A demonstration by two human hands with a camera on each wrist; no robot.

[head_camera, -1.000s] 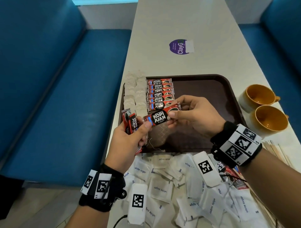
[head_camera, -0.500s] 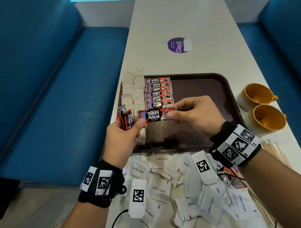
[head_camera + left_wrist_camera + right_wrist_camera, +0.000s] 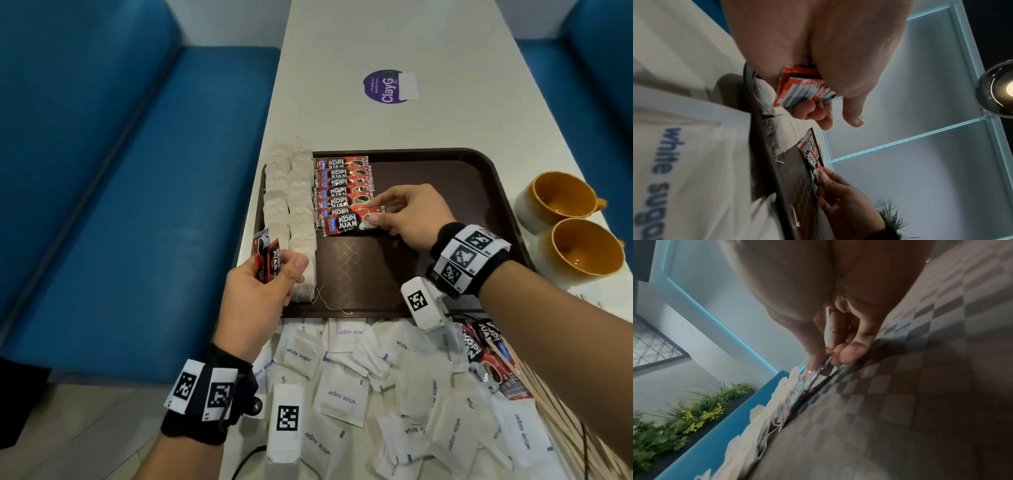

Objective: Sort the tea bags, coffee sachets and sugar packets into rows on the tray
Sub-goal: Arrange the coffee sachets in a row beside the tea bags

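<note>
Fingers (image 3: 371, 218) pinch a coffee sachet (image 3: 346, 224) on the brown tray (image 3: 445, 192), white table (image 3: 342, 51).

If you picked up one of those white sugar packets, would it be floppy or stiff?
Probably floppy: the white sugar packets look like thin paper, and several in the heap lie creased and bent over each other. Likely light too, since they are small and flat. They seem unlikely to roll, though the loose heap may slide when pushed.

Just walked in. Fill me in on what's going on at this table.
A person is sorting packets onto a brown tray. The right hand pinches a coffee sachet at the near end of the coffee row. The left hand grips spare coffee sachets. Tea bags fill the tray's left side; sugar packets lie unsorted on the table.
</note>
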